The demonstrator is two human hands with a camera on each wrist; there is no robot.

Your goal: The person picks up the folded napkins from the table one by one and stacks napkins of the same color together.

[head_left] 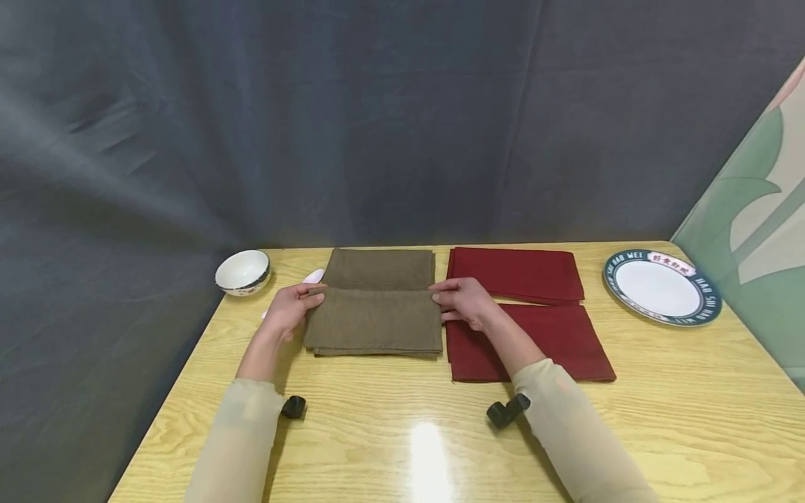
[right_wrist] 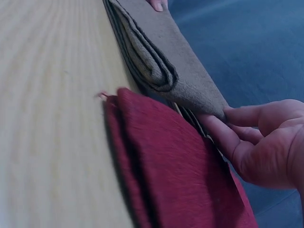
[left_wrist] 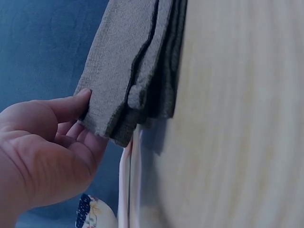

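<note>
A folded brown cloth (head_left: pixel 377 321) lies at the middle of the table, its far edge raised between both hands. The left hand (head_left: pixel 291 307) pinches its far left corner, thumb on top, as the left wrist view shows. At the opposite corner the right hand (head_left: pixel 465 302) pinches the cloth between thumb and fingers. Several layers show along the side of the brown cloth (right_wrist: pixel 147 61) in the right wrist view. Behind it lies another folded brown cloth (head_left: pixel 381 268), partly covered. A folded dark red cloth (head_left: pixel 534 342) lies under the right wrist.
A second red cloth (head_left: pixel 516 274) lies farther back. The white bowl (head_left: pixel 242 271) stands at the back left, with a pale spoon (head_left: pixel 313 276) partly hidden by the left hand. At the right is a plate with a dark patterned rim (head_left: pixel 709 300). A dark curtain (head_left: pixel 402 126) hangs behind the table.
</note>
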